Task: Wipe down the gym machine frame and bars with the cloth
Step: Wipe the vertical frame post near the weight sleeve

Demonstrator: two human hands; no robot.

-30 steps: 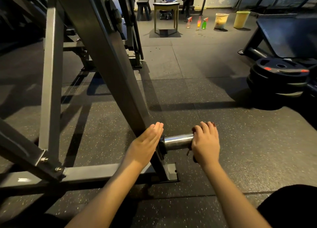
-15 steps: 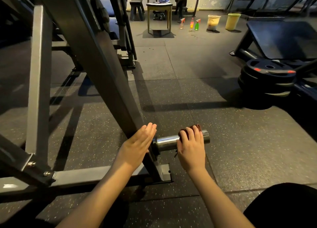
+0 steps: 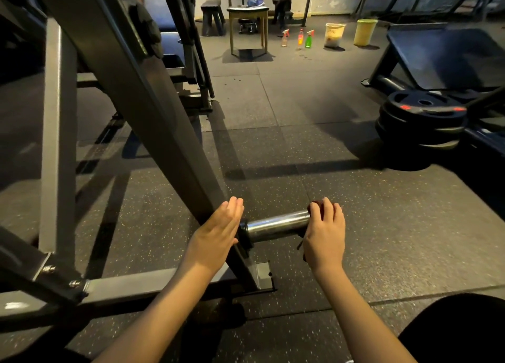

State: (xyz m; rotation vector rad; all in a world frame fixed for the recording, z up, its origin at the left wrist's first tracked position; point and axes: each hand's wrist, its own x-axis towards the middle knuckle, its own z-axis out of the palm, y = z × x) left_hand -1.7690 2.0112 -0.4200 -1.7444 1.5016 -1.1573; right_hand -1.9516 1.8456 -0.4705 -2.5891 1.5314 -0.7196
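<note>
Our right hand [image 3: 325,234] curls its fingers round the cloth [image 3: 315,205] at the chrome bar [image 3: 276,224] end (left hand [image 3: 218,231] flat against the frame [image 3: 153,116]); overshooting, we may slip off.

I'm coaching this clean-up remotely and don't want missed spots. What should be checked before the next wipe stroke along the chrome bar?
1. Cloth between hand and metal: ok. The right hand grips the dark cloth around the outer end of the chrome bar.
2. Machine steadied: ok. The left hand lies flat against the slanted frame beam.
3. Stroke path inward: ok. There is bare chrome between the hands.
4. Bar's underside wiped: cannot tell, it is hidden.
5. Cloth clean enough: cannot tell, fingers cover most of it.
6. Spray bottles within reach: not ok, they stand far across the room.
</note>
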